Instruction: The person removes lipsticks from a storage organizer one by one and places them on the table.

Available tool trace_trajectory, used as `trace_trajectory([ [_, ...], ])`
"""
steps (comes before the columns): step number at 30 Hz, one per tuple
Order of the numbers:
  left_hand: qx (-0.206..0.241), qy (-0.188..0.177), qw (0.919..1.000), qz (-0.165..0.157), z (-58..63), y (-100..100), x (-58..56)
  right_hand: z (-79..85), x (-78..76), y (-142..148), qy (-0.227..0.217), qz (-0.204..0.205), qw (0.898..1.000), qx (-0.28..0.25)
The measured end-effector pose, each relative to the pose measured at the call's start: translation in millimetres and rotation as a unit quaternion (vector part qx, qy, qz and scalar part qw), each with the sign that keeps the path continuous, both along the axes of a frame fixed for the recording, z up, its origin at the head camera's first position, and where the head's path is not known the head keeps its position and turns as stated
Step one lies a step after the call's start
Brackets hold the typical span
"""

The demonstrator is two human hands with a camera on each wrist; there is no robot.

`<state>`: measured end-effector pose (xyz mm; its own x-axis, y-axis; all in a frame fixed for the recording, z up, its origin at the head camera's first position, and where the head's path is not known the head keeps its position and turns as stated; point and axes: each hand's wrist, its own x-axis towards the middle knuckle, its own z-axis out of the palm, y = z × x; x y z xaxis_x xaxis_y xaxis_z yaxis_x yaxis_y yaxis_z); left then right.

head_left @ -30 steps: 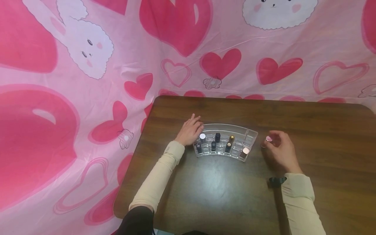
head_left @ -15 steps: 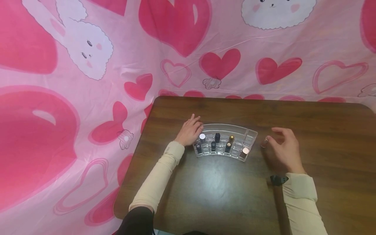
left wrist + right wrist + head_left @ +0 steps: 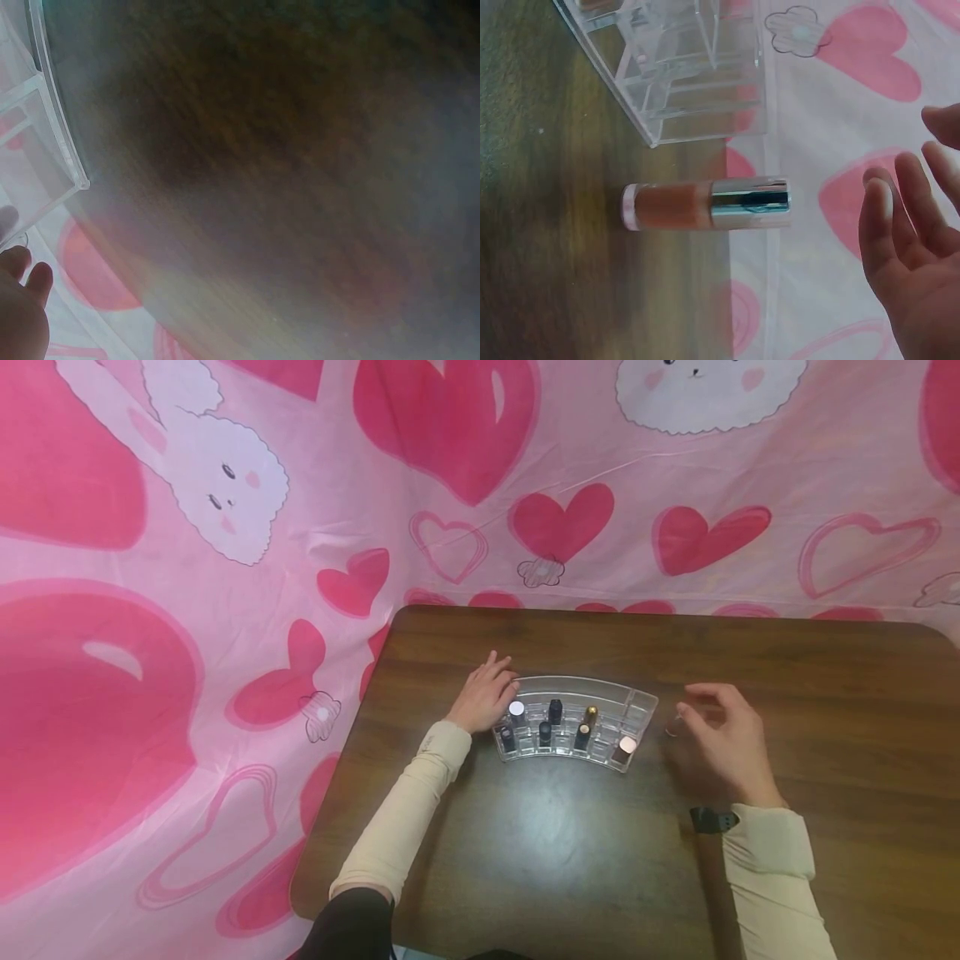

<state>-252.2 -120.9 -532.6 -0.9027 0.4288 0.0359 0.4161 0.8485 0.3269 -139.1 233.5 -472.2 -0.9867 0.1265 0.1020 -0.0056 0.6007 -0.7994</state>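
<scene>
Mid-frame, the left hand (image 3: 483, 695), fingers extended, touches a curved clear rack (image 3: 576, 684); the right hand (image 3: 726, 739), fingers parted, is empty. Only the right wrist view shows the glossy tube (image 3: 673, 207) whole.

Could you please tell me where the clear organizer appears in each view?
Head: the clear organizer sits just right of centre.
Left wrist: clear organizer, cut off at the left edge, upper half.
Right wrist: clear organizer, cut off at top, left of centre.
Shared landmark: pink heart-print cloth.
</scene>
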Motion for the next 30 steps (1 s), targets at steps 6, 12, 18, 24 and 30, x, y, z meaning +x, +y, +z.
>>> trace_trajectory([
  [6,0.003,0.003,1.0,-0.001,0.0,0.3,0.0,2.2,2.5,-6.8,0.033,0.032,0.999,-0.009],
  [12,0.006,0.001,1.0,0.002,-0.6,0.4,0.1,-2.5,4.8,-12.8,0.064,0.073,0.995,-0.002],
  [18,0.005,0.001,1.0,0.001,-1.0,0.1,0.0,-8.6,7.7,-19.3,0.057,0.103,0.993,-0.001],
  [24,0.005,-0.003,1.0,0.003,-0.9,0.1,0.1,-18.4,8.6,-24.7,0.068,0.125,0.99,0.004],
  [30,0.007,-0.007,0.9999,0.005,-0.5,0.4,0.4,-26.3,9.8,-30.0,0.056,0.141,0.988,0.014],
])
